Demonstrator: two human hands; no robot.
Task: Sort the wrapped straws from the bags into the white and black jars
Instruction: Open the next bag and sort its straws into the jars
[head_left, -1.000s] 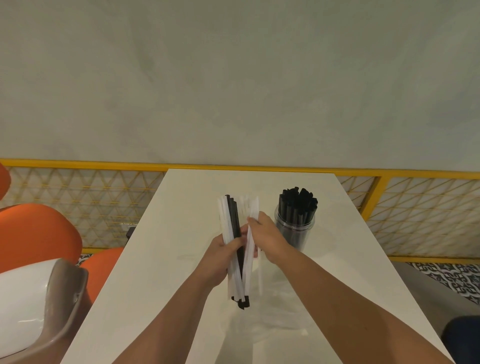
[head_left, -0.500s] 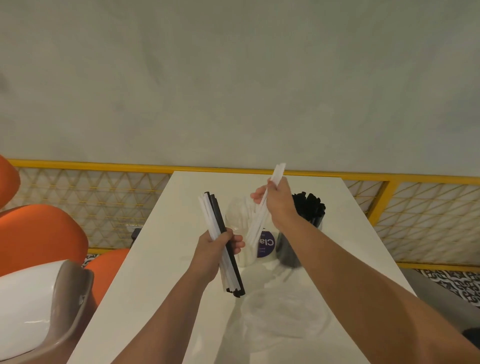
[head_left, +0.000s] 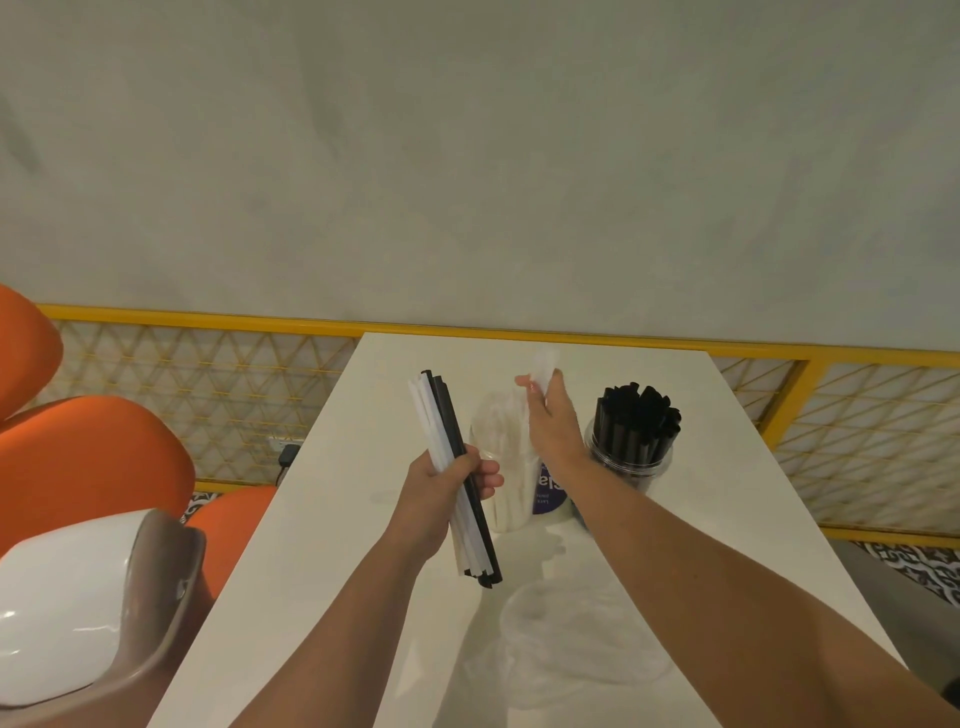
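Left hand (head_left: 441, 488): fingers and thumb wrapped round a bundle of straws (head_left: 441, 415), held up over the table (head_left: 322, 519) and tilted, its top end leaning left.
Bundle of straws: white wrapped ones on the left side and black ones on the right, with both ends sticking out of the fist.
Right hand (head_left: 553, 426): raised over the white jar, with its fingertips pinching a single white straw (head_left: 543, 364) that is blurred at its upper end.
White jar (head_left: 511, 499): stands upright mid-table, between the two hands, packed with white straws (head_left: 498, 426); a purple label (head_left: 550, 493) shows on its right side.
Black jar (head_left: 639, 467): a clear container just right of the white jar, behind the right wrist, filled with upright black straws (head_left: 636, 415).
Plastic bag (head_left: 571, 654): clear and crumpled, lying flat on the near part of the table, under the right forearm; whether anything is inside it cannot be told.
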